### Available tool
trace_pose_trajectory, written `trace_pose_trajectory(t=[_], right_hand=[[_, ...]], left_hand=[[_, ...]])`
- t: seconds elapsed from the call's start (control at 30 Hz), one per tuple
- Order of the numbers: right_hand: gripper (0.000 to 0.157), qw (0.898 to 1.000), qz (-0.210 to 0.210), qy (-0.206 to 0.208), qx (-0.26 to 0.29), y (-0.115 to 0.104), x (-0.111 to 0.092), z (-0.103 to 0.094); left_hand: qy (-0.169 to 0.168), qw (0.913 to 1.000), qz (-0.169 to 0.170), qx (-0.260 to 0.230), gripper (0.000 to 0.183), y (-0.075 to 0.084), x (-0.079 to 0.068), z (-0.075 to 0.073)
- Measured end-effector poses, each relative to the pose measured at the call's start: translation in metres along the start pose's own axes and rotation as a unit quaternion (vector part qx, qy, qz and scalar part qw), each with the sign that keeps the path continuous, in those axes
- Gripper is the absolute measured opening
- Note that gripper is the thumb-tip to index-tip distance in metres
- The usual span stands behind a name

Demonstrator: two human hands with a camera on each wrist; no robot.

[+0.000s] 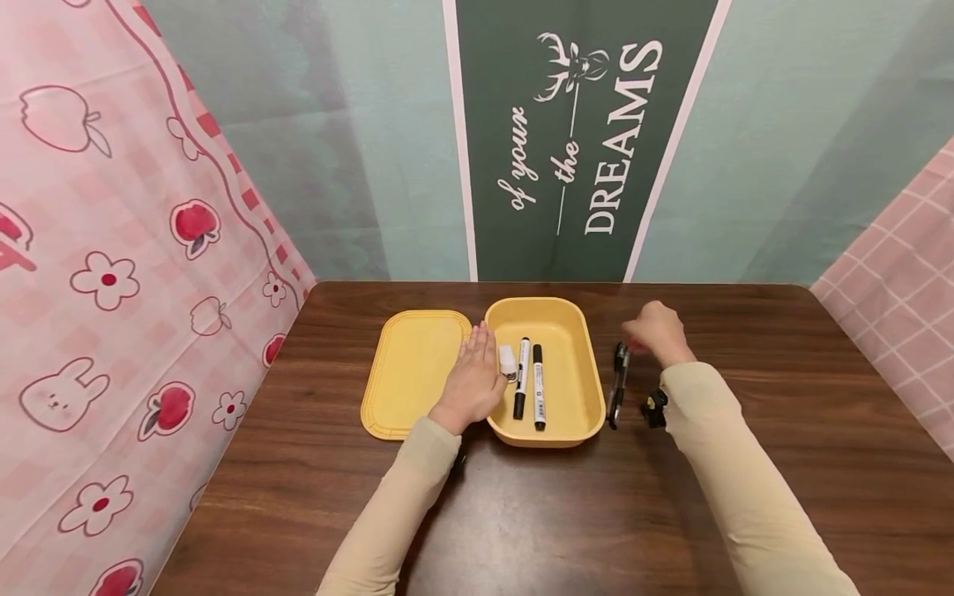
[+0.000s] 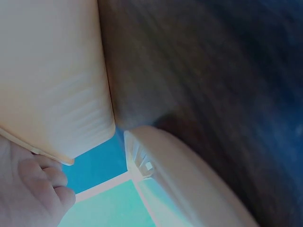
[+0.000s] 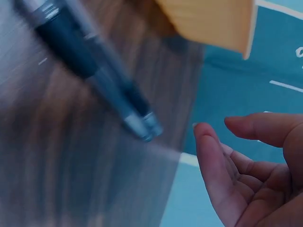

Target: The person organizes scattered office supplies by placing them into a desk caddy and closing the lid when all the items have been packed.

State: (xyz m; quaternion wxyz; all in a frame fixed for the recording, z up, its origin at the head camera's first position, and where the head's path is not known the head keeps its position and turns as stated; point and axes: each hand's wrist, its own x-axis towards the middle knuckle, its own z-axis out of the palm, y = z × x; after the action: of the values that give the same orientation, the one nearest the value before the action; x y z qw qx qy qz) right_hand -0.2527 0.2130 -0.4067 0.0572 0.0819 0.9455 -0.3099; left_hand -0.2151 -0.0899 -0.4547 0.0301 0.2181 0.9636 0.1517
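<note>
In the head view a yellow open box stands on the table. Inside it lie two white markers with black ends, one marker beside the other marker, and a small white item of unclear kind. My left hand rests with straight fingers on the box's left rim; the left wrist view shows its fingertips at the wall. Right of the box, two dark, clear-barrelled pens lie side by side. Just beyond them is my right hand; in the right wrist view a gap separates its thumb and forefinger, apart from the pens.
A flat yellow lid lies left of the box, close to my left hand. The brown wooden table reaches back to a green and teal curtain. Pink printed cloth hangs along the left side.
</note>
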Motion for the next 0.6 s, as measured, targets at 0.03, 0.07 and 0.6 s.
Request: trace_pose_trajectory(t=[0.03,0.07,0.6], right_hand=[[0.032,1.000,0.004,-0.007,-0.002,0.004,0.000,0.001],[0.032,1.000,0.007,-0.014,-0.003,0.007,0.000,0.001],[0.015,0.996,0.030,-0.079,-0.016,0.026,0.002,0.017]], left_hand=[[-0.001,1.0000,0.000,0.001,0.069,0.000,0.000,0.000],[0.000,1.0000,0.000,0.001,0.069,0.000,0.000,0.000],[0.003,1.0000,0.004,0.002,0.069,0.000,0.000,-0.001]])
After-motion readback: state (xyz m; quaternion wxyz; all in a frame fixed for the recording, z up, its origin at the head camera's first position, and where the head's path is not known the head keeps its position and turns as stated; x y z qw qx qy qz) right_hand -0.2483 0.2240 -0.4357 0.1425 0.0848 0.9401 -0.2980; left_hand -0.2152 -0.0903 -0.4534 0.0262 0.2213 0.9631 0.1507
